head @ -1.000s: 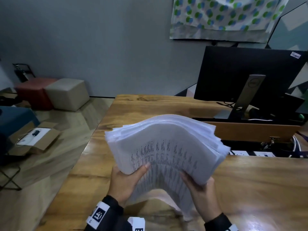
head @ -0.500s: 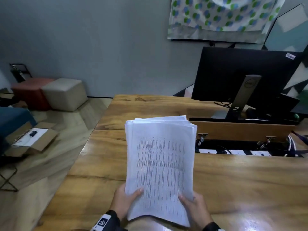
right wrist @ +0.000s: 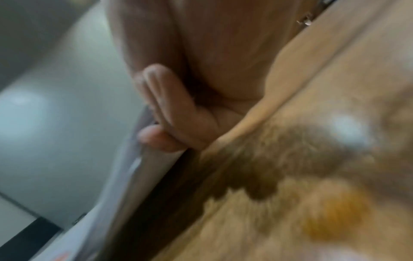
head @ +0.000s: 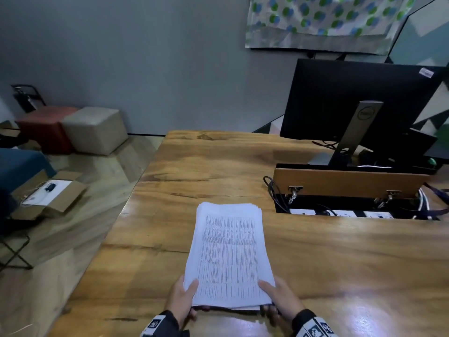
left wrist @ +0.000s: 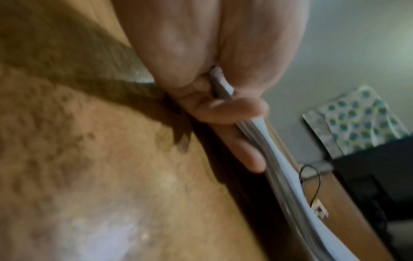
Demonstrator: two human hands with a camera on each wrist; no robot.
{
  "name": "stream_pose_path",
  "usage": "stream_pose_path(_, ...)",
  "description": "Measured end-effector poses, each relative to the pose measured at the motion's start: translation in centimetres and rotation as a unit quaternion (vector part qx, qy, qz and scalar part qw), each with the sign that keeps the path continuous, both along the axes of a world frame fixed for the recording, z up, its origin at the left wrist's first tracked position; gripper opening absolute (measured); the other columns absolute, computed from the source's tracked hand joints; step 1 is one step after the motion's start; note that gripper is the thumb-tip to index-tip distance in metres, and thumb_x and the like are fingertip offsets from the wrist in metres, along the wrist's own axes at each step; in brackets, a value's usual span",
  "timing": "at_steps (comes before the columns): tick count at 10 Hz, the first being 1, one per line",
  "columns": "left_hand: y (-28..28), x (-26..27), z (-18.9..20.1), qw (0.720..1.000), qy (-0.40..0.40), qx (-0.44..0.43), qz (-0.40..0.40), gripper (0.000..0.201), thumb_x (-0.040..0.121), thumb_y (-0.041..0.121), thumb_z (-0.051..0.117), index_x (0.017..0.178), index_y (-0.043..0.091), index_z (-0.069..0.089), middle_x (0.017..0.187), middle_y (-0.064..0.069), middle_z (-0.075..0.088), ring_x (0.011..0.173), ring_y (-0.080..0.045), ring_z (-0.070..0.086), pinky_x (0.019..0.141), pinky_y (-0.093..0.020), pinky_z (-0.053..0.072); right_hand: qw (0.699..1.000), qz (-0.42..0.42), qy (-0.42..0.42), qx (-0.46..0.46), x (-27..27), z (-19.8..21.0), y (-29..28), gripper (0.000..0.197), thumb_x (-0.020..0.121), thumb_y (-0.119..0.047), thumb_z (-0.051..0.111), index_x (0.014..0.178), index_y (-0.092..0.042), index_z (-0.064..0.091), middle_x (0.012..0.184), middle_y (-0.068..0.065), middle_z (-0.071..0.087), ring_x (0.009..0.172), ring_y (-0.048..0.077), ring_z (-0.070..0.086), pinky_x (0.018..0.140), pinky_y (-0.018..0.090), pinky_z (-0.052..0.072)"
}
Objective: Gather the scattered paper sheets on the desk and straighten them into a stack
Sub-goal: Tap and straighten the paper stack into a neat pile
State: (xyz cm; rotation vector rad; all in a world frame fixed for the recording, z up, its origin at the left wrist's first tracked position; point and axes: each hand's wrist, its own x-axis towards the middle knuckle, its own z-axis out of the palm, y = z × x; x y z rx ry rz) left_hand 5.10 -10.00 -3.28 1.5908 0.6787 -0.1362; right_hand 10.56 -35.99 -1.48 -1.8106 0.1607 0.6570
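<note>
Wooden desk (head: 340,259) blurred under wrists

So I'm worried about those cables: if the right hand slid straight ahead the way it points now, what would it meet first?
Probably bare wooden desk first. The right hand, holding the white printed paper stack, points away from the person; beyond lies the open cable recess, though depth is unclear.

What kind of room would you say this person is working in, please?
Most likely an office or shared workspace: a wooden desk carries a Dell monitor and an open cable hatch with power sockets, while cube stools stand by the grey wall. Both hands hold a paper stack.
</note>
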Motion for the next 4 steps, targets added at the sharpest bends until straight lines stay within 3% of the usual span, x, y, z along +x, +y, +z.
stream_pose_path(1,-0.7,0.5,0.2,0.997,0.050,0.061,-0.027,0.020,0.102,0.026,0.040,0.112,0.011,0.050,0.078,-0.021,0.071,0.037,-0.027,0.057,0.033,-0.022,0.036,0.996,-0.062,0.066,-0.004,-0.5,-1.1,0.2,0.017,0.092,-0.010,0.060,0.106,-0.004,0.068,0.063,0.009,0.063,0.041,0.016,0.048,0.037,0.021,0.035)
stream_pose_path(2,-0.6,1.3,0.7,0.955,0.100,0.261,-0.096,0.029,0.101,0.028,0.036,0.113,0.007,0.051,0.105,-0.015,0.069,0.079,-0.029,0.062,0.072,-0.032,0.049,0.984,-0.131,0.116,-0.030,-1.3,-2.1,0.3,0.014,0.086,-0.004,0.066,0.096,0.006,0.067,0.051,0.012,0.054,0.037,0.019,0.043,0.038,0.022,0.036)
stream_pose_path(3,-0.5,0.9,1.4,0.932,0.123,0.314,-0.134,0.021,0.102,0.024,0.034,0.109,0.009,0.046,0.111,-0.014,0.067,0.082,-0.026,0.054,0.072,-0.031,0.043,0.976,-0.171,0.128,-0.050,-2.0,-2.3,0.3,0.019,0.079,-0.001,0.076,0.091,0.010,0.066,0.047,0.014,0.054,0.039,0.022,0.047,0.047,0.032,0.050)
stream_pose_path(4,0.3,0.1,1.4,0.923,0.130,0.338,-0.132,0.034,0.100,0.037,0.036,0.117,0.009,0.045,0.115,-0.014,0.066,0.096,-0.031,0.062,0.075,-0.032,0.044,0.972,-0.201,0.117,-0.024,-2.6,-1.7,0.0,0.021,0.083,-0.011,0.075,0.092,0.006,0.068,0.057,0.016,0.060,0.048,0.025,0.053,0.057,0.036,0.052)
